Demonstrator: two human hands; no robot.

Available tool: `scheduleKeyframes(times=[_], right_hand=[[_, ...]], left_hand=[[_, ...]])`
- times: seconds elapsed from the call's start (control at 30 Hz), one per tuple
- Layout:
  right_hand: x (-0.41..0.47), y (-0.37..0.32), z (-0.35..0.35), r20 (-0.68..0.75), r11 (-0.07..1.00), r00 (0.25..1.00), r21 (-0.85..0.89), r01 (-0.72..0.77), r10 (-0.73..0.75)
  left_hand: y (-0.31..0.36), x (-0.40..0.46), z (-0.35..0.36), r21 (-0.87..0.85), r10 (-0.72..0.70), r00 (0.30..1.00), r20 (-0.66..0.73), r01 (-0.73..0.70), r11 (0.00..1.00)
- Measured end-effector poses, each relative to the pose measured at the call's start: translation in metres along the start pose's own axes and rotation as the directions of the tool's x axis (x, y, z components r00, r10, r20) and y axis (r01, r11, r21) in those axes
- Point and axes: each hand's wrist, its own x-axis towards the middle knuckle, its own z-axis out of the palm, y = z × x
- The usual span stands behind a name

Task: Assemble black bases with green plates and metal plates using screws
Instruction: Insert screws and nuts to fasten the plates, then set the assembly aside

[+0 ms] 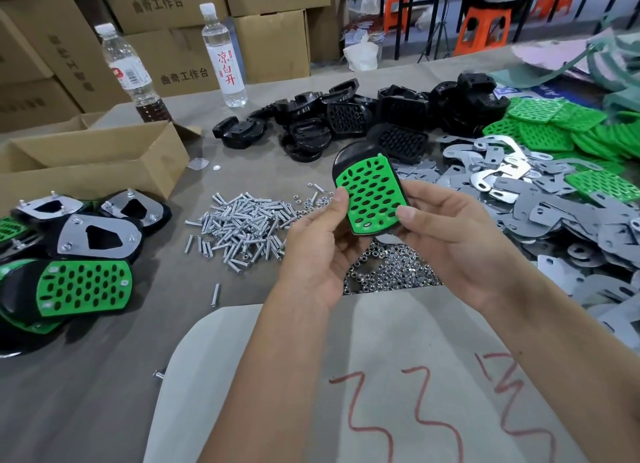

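Above the table's middle I hold a black base [349,156] with a perforated green plate [372,194] seated on its face. My left hand [318,244] grips its left edge, thumb on the plate's rim. My right hand [450,234] holds the right edge, thumb pressed on the green plate. A heap of silver screws [242,230] lies to the left of my hands. Below them is a pile of nuts [391,272]. Loose black bases [346,119] are heaped behind, metal plates [519,192] spread at right, and green plates [561,126] lie at far right.
Several finished assemblies [79,254] lie at the left edge. An open cardboard box [93,164] stands at left, with two bottles [221,53] and stacked cartons behind. A pale sheet with red marks [398,393] covers the near table. A stray screw [215,294] lies apart.
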Motion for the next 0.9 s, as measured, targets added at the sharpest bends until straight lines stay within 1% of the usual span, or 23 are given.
scheduleKeyframes(times=[0.1,0.23,0.3,0.4,0.5,0.57,0.63,0.7,0.8,0.9], right_hand=[[-0.001,0.0,0.0,0.013,0.999,0.999,0.017,0.05,-0.05],[-0.003,-0.001,0.003,0.045,0.995,0.995,0.045,0.084,-0.086],[-0.002,0.0,0.005,0.047,0.994,0.994,0.055,0.093,-0.096],[-0.001,0.0,0.005,0.042,0.997,0.997,0.042,0.067,-0.069],[0.001,0.0,0.003,-0.01,1.0,1.0,0.015,0.004,-0.004],[0.001,0.001,0.002,-0.022,1.0,0.999,-0.013,-0.029,0.029],[0.0,0.002,0.003,0.001,0.998,0.999,-0.033,-0.047,0.047],[-0.001,0.002,0.005,0.03,0.998,0.998,-0.044,-0.049,0.051],[-0.003,0.003,0.008,0.069,0.997,0.997,-0.069,-0.021,0.026],[-0.004,0.002,0.004,0.084,0.995,0.996,-0.102,0.021,-0.013]], left_hand=[[-0.002,0.003,0.003,-0.032,-0.043,0.999,-0.007,0.042,0.999],[-0.001,0.002,0.004,-0.047,-0.045,0.999,0.001,0.045,0.998],[-0.001,0.003,0.003,-0.037,-0.015,1.0,0.001,0.015,0.999],[-0.001,0.003,0.002,-0.013,0.049,0.999,0.018,-0.049,0.999],[0.0,0.001,0.0,-0.029,0.055,0.998,0.04,-0.054,0.998],[0.002,0.002,-0.001,-0.039,0.074,0.997,0.032,-0.073,0.997],[0.004,0.002,-0.001,-0.018,0.092,0.996,0.007,-0.092,0.996],[0.005,0.001,-0.001,-0.008,0.08,0.997,-0.023,-0.08,0.997],[0.007,0.001,-0.004,0.021,0.068,0.997,-0.026,-0.068,0.997],[0.009,0.002,-0.007,0.007,0.1,0.994,0.033,-0.1,0.995]])
